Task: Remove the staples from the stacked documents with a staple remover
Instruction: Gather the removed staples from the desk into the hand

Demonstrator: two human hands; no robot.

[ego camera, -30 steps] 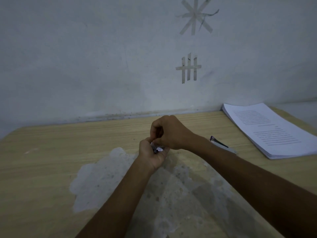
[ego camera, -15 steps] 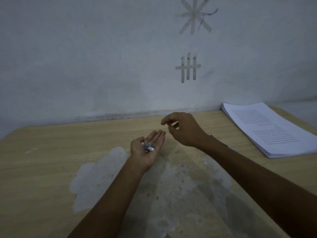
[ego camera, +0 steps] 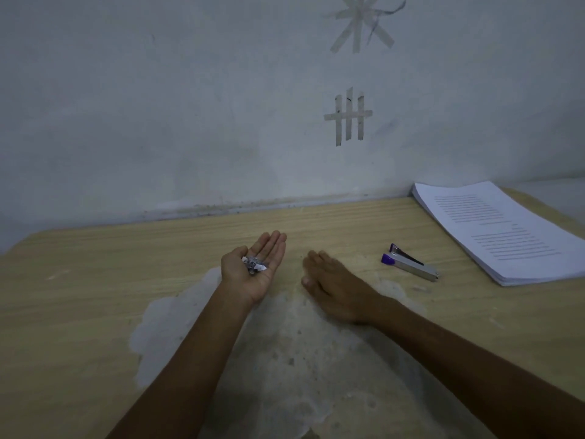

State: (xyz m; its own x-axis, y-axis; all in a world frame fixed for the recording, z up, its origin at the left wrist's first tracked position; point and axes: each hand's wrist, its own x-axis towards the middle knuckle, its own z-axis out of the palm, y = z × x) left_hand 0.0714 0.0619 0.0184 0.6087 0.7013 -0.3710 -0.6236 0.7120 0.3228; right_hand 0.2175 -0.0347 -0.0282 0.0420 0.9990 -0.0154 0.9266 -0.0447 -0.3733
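Note:
My left hand (ego camera: 253, 269) is held palm up over the wooden table (ego camera: 95, 280), fingers straight, with a small heap of pulled staples and paper bits (ego camera: 254, 265) lying in the palm. My right hand (ego camera: 335, 285) lies palm down and flat on the table just to its right, holding nothing. The staple remover (ego camera: 410, 263), silver with purple tips, lies on the table to the right of my right hand. A stack of printed documents (ego camera: 503, 229) sits at the far right of the table.
A worn grey patch (ego camera: 285, 359) where the veneer is gone spreads across the table's middle and front. The table stands against a pale wall (ego camera: 158, 106) with tape marks (ego camera: 348, 117). The table's right edge runs behind the paper stack.
My hands were together over the staples a second ago. The left palm has opened flat, and the right hand moved away to the right and went down flat on the table, uncovering the staple remover.

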